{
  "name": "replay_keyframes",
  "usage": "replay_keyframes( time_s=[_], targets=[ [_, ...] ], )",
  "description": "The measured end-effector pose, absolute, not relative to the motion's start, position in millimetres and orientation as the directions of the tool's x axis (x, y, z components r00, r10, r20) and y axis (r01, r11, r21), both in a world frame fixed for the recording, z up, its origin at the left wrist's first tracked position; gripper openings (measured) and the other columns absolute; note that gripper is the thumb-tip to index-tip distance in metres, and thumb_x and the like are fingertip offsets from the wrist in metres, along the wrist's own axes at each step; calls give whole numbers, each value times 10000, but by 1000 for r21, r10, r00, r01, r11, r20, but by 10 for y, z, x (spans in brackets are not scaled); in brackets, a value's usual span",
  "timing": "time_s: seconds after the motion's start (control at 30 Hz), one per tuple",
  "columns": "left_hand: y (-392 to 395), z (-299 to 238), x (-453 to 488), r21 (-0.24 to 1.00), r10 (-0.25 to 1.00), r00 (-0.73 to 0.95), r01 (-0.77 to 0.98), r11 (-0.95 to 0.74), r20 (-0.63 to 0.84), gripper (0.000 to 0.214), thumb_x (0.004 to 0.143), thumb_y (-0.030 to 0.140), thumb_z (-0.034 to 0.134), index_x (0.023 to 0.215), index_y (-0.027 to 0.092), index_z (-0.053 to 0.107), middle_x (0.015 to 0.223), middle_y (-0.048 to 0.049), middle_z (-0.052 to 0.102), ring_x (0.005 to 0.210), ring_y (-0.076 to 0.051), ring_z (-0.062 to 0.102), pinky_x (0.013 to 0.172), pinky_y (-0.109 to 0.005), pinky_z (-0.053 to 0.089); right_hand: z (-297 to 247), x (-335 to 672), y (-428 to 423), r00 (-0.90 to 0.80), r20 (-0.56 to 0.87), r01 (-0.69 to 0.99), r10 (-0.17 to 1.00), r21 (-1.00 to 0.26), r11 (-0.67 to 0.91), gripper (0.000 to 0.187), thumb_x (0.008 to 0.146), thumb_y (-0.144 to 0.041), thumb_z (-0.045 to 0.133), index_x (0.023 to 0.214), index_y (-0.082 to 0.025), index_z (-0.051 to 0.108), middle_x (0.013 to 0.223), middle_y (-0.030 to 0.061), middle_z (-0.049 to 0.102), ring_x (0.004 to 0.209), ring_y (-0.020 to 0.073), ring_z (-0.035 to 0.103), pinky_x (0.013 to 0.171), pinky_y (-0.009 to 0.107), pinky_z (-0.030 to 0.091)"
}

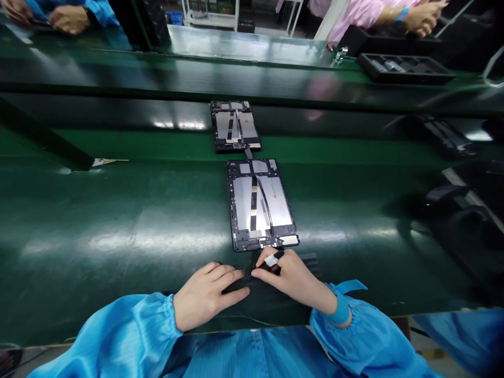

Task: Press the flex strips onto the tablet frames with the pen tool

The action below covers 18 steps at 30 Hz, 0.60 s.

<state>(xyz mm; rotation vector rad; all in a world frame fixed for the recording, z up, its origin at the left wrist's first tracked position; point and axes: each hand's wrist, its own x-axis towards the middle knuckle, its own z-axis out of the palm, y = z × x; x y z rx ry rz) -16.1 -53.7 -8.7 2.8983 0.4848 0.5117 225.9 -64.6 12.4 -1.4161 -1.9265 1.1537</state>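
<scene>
An opened tablet (262,203) lies on the table (118,226), just beyond both hands. A second tablet (235,126) lies behind it. A tray (405,68) sits far right.

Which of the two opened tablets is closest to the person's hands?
The nearer, larger-looking opened tablet, on the green belt. Its bottom edge lies just above the right hand; the other opened tablet lies farther up the belt.

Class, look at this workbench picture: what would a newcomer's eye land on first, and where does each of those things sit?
First, the opened tablet in the middle of the green belt, its silver insides bare, with a second tablet just beyond it. Next, the two hands at the near edge: the left hand lies flat, and the right hand pinches a small dark tool by the tablet's near end.
</scene>
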Motion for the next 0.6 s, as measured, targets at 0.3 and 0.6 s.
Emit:
replay_keyframes(
  time_s=[0.3, 0.6],
  targets=[
    [-537, -89, -155, 209, 352, 888, 299, -931, 296, 296, 960, 138, 485, 1200, 246, 618, 1191, -81, 617, 1053, -200, 556, 817, -319, 451, 84, 2204, -658, -350, -127, 519, 928, -851, 79, 168, 894, -348, 633, 814, -201, 634, 752, 12, 679, 657, 170, 648, 595, 282, 466],
    [-508, -44, -158, 230, 355, 877, 290, -929, 325, 305, 960, 127, 468, 1206, 235, 614, 1203, -78, 628, 1019, -194, 569, 781, -303, 460, 169, 2352, -483, -233, -234, 98, 944, -971, -216, 307, 851, -469, 651, 768, -190, 552, 675, 6, 661, 613, 156, 692, 540, 254, 544]
  ],
)
